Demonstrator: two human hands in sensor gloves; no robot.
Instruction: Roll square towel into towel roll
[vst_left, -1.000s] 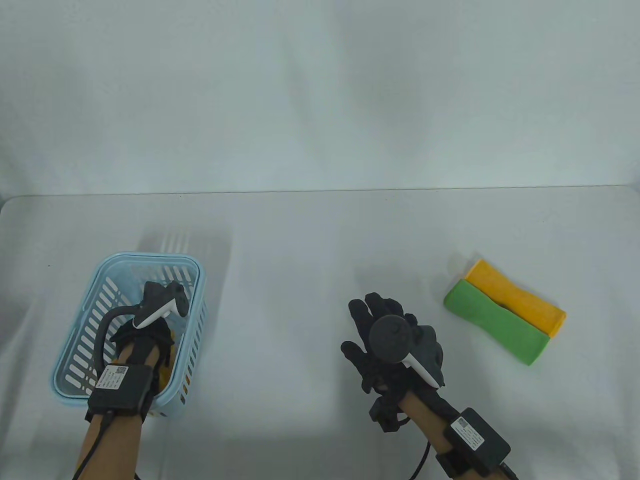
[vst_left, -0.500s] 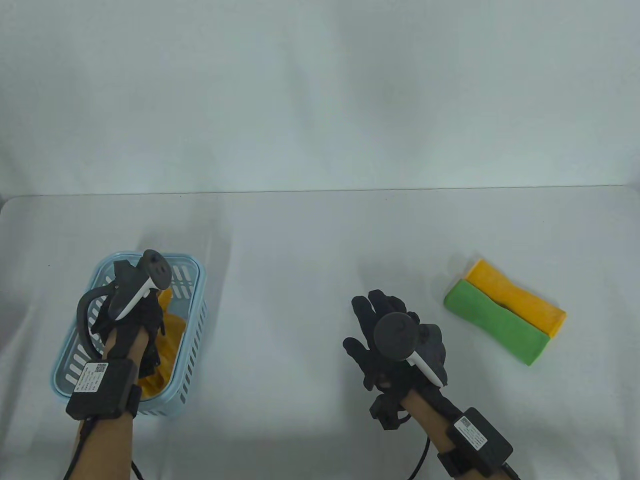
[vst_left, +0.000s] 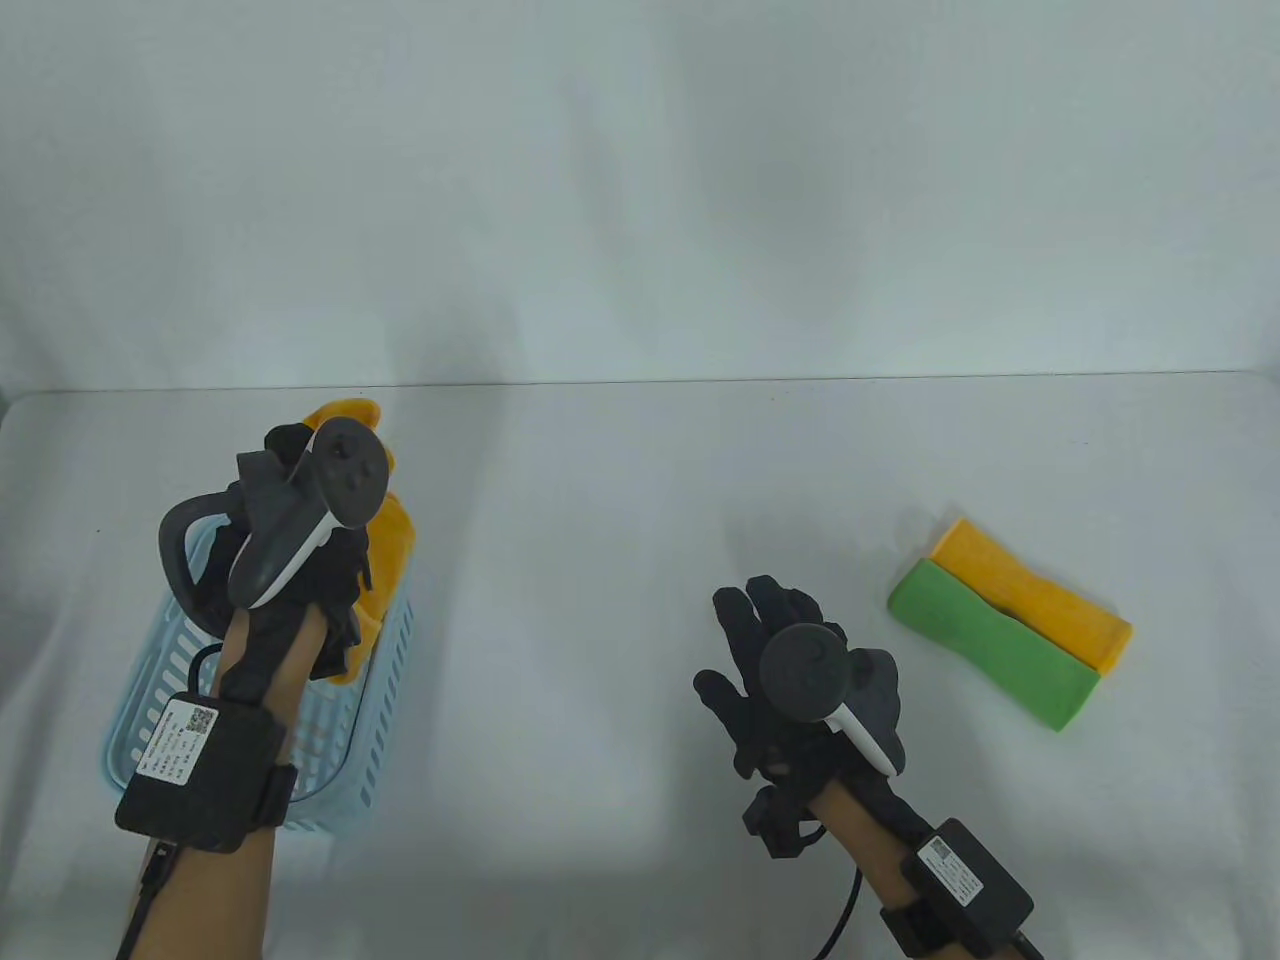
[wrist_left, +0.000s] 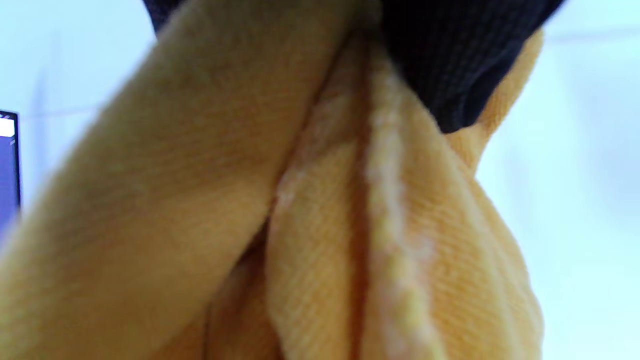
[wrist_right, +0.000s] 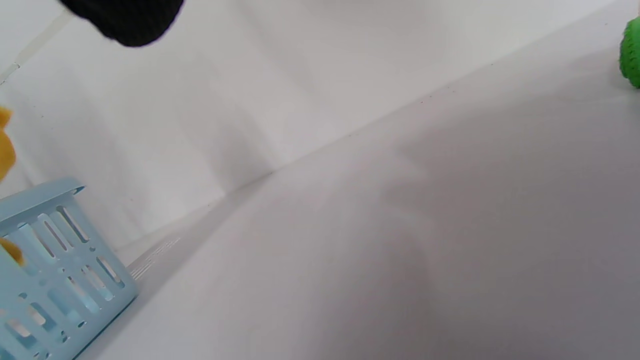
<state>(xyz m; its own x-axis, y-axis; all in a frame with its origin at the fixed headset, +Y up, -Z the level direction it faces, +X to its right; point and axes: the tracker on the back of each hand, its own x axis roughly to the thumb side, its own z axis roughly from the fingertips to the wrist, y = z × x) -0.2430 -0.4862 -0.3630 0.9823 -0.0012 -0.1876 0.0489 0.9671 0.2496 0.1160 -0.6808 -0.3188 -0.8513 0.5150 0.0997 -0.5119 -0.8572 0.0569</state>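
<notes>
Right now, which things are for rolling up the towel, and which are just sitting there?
For the job:
- orange towel, held up by the left hand
- right hand, open above the table

Just sitting:
- blue basket
- green roll
- yellow roll

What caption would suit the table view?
Left hand lifts an orange towel from a blue basket; right hand hovers beside two rolled towels.

Staged recording setup: plain white-covered table, white backdrop, sensor-gloved, tracker-strapped hands.
</notes>
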